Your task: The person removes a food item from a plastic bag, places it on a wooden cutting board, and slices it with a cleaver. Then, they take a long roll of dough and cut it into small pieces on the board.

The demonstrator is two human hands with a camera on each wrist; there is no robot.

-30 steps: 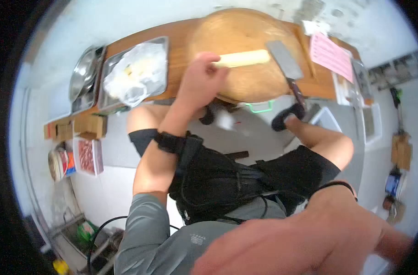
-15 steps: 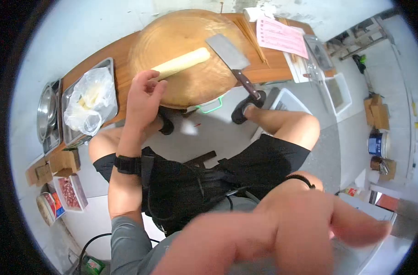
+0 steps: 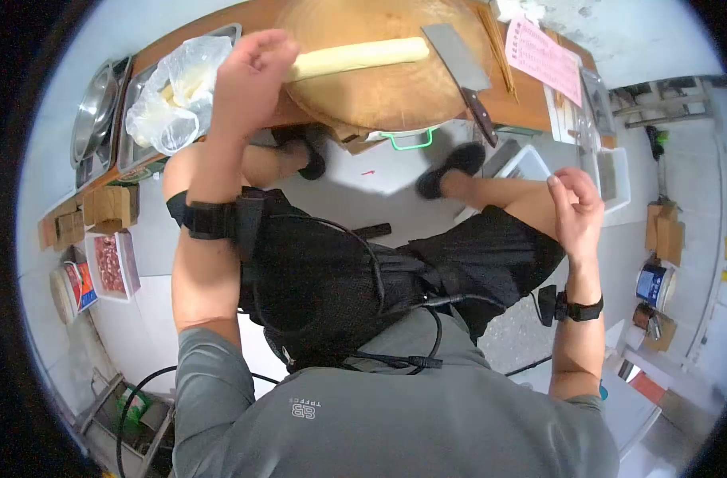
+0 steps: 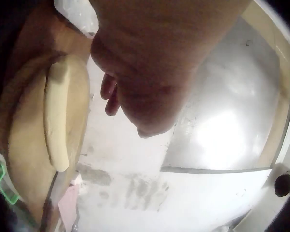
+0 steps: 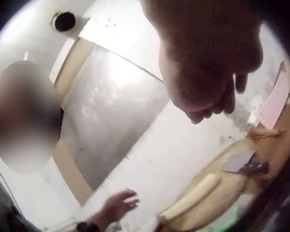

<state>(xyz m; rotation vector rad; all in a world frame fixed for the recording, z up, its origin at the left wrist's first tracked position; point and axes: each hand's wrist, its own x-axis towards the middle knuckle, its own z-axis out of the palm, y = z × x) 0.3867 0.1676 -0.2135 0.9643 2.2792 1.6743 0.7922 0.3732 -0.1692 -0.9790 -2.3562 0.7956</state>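
A pale yellow log of what looks like dough (image 3: 359, 57) lies across the round wooden board (image 3: 379, 111). Near its left end my left hand (image 3: 252, 84) is raised, fingers loosely bent, nothing in them. The left wrist view has that same hand (image 4: 145, 87) above and to one side of the log. My right hand (image 3: 579, 211) hovers by the right thigh, away from the board, its fingers loosely curled and holding nothing. A cleaver (image 3: 457, 57) rests at the right of the board, its dark handle sticking out past the front edge.
Left of the board, a clear plastic bag (image 3: 164, 119) with pale pieces lies on a metal tray. Thin wooden sticks (image 3: 501, 56) and a pink printed sheet (image 3: 544, 61) lie to the right. A white tub (image 3: 131, 275) with reddish contents stands at lower left.
My right hand has moved from close before the head camera, at lower right, out to beside the right thigh. The left hand remains around the log's left end; the head view has shifted.
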